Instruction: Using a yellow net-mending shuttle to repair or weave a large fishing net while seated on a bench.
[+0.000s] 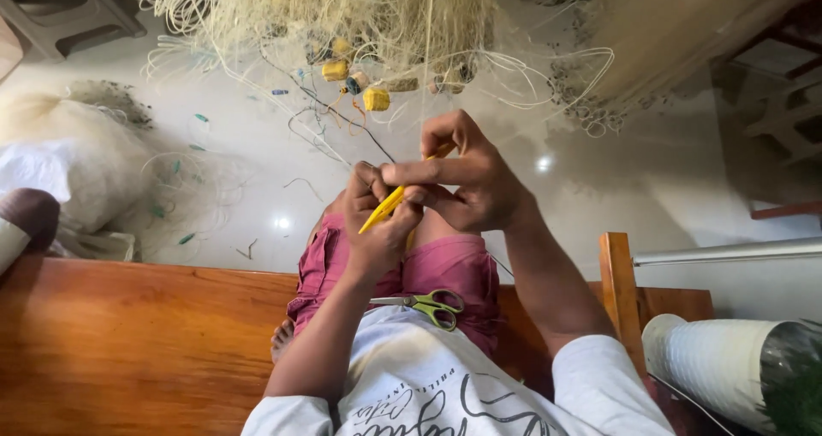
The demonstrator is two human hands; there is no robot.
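Green-handled scissors lie on the person's lap above a wooden bench. Over the knees, left hand and right hand both pinch a yellow netting needle. Beyond, fishing net spreads across the glossy white floor.

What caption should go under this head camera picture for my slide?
Both hands, left hand and right hand, hold a yellow netting needle above a fishing net; scissors rest on the lap.
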